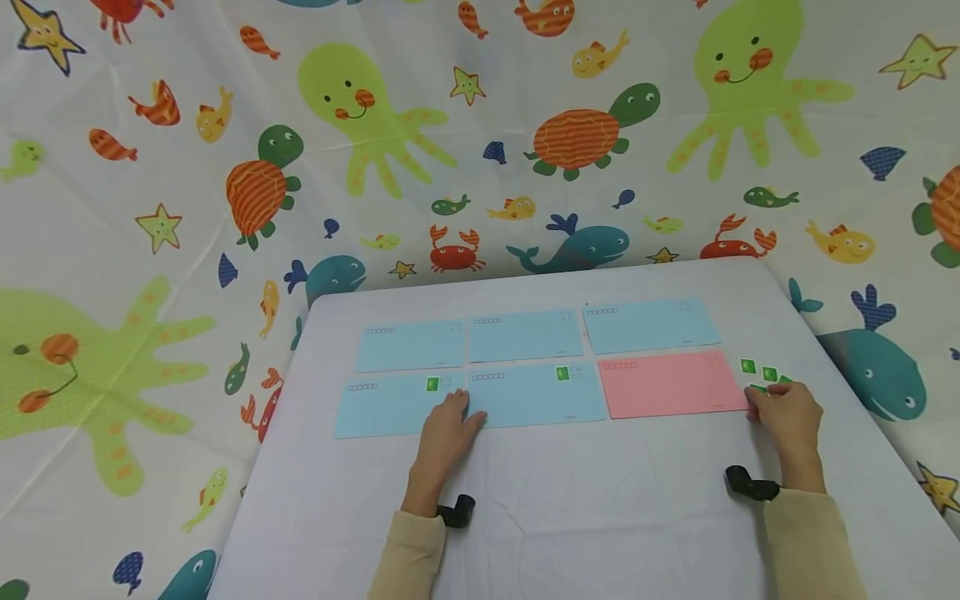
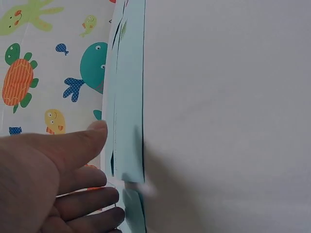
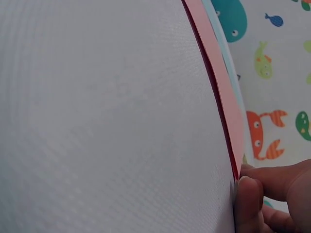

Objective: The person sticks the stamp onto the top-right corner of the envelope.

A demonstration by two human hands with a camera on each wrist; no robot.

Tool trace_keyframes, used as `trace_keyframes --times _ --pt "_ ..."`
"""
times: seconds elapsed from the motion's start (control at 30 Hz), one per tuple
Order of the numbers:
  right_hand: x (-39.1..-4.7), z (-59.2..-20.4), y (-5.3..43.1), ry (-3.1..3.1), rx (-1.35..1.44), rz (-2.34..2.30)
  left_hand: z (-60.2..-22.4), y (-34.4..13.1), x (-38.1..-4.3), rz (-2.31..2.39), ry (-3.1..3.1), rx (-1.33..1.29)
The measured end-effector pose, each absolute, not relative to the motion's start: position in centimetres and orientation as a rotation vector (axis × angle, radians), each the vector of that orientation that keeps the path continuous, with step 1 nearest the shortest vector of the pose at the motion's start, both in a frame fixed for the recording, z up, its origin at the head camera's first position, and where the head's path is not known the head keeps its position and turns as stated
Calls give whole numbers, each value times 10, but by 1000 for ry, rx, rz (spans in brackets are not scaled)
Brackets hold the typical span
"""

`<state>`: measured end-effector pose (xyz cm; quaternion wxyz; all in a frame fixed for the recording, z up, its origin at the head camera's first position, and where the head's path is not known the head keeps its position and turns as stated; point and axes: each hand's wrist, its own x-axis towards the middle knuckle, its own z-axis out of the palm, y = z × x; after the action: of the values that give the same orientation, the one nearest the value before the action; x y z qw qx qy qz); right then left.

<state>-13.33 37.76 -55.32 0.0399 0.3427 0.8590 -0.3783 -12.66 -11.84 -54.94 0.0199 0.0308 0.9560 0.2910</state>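
Note:
My left hand [image 1: 444, 425] rests with relaxed fingers on the near row, over the neighbouring edges of two blue envelopes [image 1: 390, 412] [image 1: 536, 404]. In the left wrist view, the left thumb [image 2: 90, 141] is extended and its fingers are loosely bent. A green stamp [image 1: 432, 384] is on the left envelope and another stamp [image 1: 563, 374] on the middle one. At the right end of the pink envelope [image 1: 671, 385], my right hand [image 1: 787, 417] pinches a thin, mostly hidden piece, seemingly a stamp, between thumb and finger. Several loose green stamps [image 1: 747, 366] lie just beyond that hand.
Three more blue envelopes [image 1: 408, 346] [image 1: 525, 336] [image 1: 651, 325] form the far row. All lie on a white-covered table [image 1: 585, 500]. Behind and left hangs a cloth [image 1: 420, 100] printed with sea animals. Black wrist cameras [image 1: 750, 485] are strapped at both sleeves.

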Motion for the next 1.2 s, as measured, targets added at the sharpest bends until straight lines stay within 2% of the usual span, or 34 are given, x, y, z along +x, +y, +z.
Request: trace_keyframes --times 0.37,1.2 --pt "-132 -552 378 2632 1043 -1159 -536 -76 -130 889 2926 154" --pt "-133 -555 380 2631 1007 -1158 -550 26 -129 700 2944 519"
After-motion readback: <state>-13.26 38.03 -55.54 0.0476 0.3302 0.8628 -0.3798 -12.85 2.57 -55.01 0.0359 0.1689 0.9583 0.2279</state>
